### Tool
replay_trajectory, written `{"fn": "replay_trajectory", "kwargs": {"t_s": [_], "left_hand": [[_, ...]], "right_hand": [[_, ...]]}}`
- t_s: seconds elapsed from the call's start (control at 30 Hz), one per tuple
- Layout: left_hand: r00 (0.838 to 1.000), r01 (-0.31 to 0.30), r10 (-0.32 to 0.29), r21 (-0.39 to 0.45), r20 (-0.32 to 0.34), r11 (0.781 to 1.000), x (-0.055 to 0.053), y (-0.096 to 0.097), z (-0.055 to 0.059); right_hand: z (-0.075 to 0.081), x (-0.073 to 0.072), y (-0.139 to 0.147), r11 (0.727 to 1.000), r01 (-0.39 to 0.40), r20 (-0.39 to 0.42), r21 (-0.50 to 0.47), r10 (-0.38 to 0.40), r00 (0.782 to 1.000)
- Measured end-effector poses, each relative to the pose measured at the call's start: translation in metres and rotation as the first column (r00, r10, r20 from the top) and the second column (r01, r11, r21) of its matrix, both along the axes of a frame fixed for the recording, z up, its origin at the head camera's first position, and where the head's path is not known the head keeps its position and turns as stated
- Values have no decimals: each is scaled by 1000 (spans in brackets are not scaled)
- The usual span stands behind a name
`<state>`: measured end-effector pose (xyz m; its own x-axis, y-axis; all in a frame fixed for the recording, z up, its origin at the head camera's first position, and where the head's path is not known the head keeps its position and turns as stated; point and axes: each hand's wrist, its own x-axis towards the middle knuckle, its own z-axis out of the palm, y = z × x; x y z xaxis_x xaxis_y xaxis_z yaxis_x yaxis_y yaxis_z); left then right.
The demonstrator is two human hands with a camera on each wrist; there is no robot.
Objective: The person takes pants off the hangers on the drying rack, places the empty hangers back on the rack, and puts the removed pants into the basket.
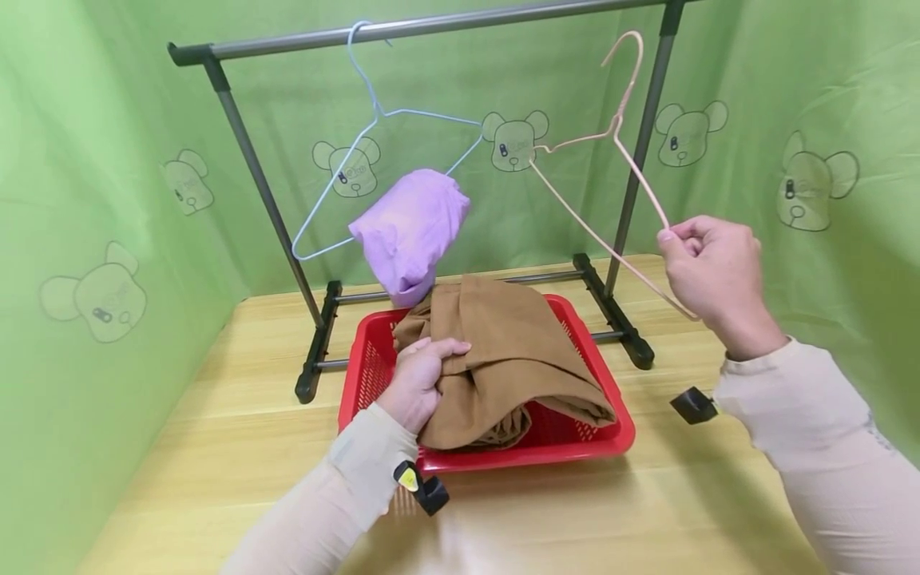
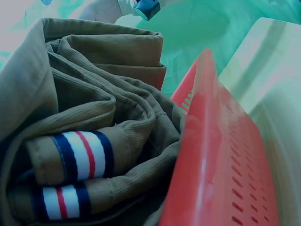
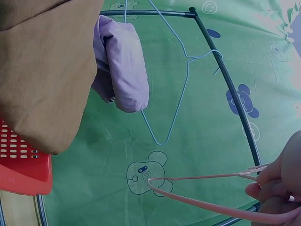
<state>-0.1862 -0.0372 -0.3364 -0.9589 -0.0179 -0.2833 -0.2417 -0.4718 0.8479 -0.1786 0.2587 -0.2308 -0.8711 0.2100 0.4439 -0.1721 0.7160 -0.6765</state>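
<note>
My left hand (image 1: 417,375) grips the near left part of a folded brown garment (image 1: 503,335), thumb on top. The garment lies in a red plastic basket (image 1: 625,431). In the left wrist view its rolled layers show bands striped navy, white and red (image 2: 84,155). My right hand (image 1: 715,267) pinches a pink wire hanger (image 1: 578,216) by one side, holding it up right of the basket with its hook upward. Both the hanger and the fingers (image 3: 268,176) show in the right wrist view.
Behind the basket stands a grey metal rack (image 1: 262,184) with black feet. A light blue hanger (image 1: 331,184) hangs on its bar, carrying a folded purple cloth (image 1: 417,224). Green curtains with bear drawings enclose the wooden table (image 1: 216,447).
</note>
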Motion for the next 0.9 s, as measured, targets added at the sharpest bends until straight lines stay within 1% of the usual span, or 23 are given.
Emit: {"fn": "replay_trajectory", "kwargs": {"t_s": [0.13,0.2,0.4,0.5,0.63,0.77,0.9], "left_hand": [[1000,-7,7,-1,3,1000,0,-1,-3],[1000,-1,1,-5,1,1000,-1,-2,-6],[999,42,-41,-49,15,998,-2,-5,-13],[998,62,-63,-67,-6,996,-3,-6,-14],[993,111,-114,-80,-31,991,-3,-9,-16],[989,139,-143,-106,-30,985,-4,-11,-19],[987,153,-160,-164,-28,974,-5,-14,-21]], "right_hand": [[0,1,1,1000,-1,6,-6,2,1000],[0,1,2,1000,1,4,-6,-1,1000],[0,2,6,1000,9,6,-9,-9,1000],[0,2,6,1000,7,11,-15,-7,1000],[-1,1,6,1000,6,15,-9,-6,1000],[-1,1,5,1000,2,15,-2,-2,1000],[-1,1,3,1000,2,7,-1,-2,1000]]}}
